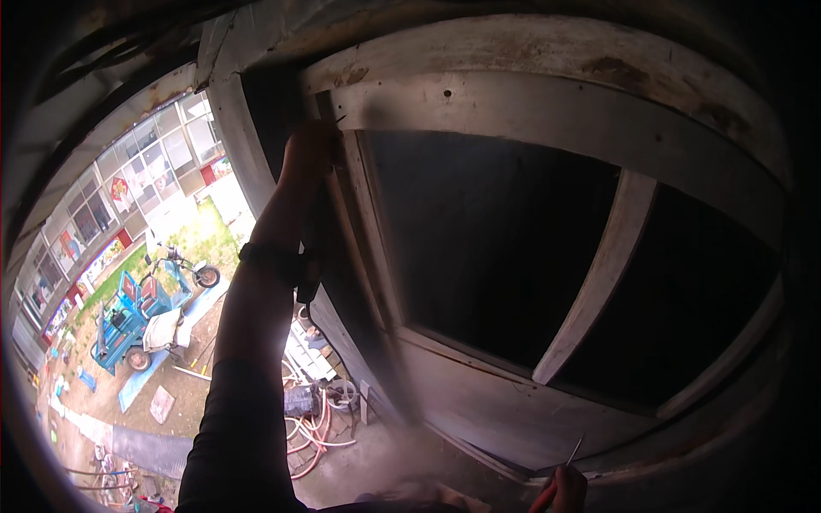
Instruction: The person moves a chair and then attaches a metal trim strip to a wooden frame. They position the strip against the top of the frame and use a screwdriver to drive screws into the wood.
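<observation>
The left hand [313, 147] is raised to the far left corner of a pale wooden frame [410, 101], close against its upright; the fingers are lost in shadow, so I cannot tell how far open they are or whether they have hold of anything. A dark band [278, 263] circles that forearm, which wears a dark sleeve [235, 427] below it. The right hand [566, 489] is low at the near right, its fingers curled closed around the reddish handle of a tool [578, 446] whose thin shaft points up, away from the hand, in front of the frame's near edge. The frame holds two dark panes, a wide left pane [479, 248] and a smaller right pane [718, 299], with a slanting bar [594, 278] between them and a pale panel [496, 389] on the near side. Its wood is stained and scuffed, with a small dark hole in the far rail. To the left lies a bright yard, where a blue three-wheeler [141, 312] stands with a pale cloth [164, 328] over its side. Beyond it, far left, runs a windowed building [120, 184]. Reddish hose [323, 436] lies looped on the ground, right of the sleeve.
</observation>
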Demonstrator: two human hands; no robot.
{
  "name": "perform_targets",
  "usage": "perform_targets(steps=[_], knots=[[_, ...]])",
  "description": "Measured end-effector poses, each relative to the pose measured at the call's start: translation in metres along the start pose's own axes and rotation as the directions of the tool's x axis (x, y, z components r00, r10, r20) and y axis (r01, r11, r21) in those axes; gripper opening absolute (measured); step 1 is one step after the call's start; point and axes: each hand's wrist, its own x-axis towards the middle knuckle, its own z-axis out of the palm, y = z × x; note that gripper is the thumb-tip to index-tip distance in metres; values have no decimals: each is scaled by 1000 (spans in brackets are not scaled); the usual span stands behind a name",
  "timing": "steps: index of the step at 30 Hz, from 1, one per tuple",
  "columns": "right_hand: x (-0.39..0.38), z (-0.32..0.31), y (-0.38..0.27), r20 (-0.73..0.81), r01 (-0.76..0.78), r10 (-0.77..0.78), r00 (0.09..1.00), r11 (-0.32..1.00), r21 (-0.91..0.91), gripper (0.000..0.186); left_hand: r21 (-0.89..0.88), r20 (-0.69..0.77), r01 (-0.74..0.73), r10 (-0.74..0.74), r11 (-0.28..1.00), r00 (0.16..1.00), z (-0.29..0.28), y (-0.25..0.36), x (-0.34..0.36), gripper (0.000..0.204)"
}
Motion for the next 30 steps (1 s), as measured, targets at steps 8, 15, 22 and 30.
perform_targets(steps=[8,15,22,30], knots=[[65,35,-68,187,-48,-98,978,758,650,53,-315,296,-355,447,880,844,117,92,-192,19],[103,112,-118,359,-273,-330,873,278,921,52,-521,443,-82,351,850,825,155,132,-322,16],[94,111,-114,432,-410,-396,810,145,901,50,-637,563,352,101,685,820,149,157,-351,13],[90,113,-105,447,-448,-344,826,82,890,49,-516,500,242,60,822,864,151,159,-367,17]])
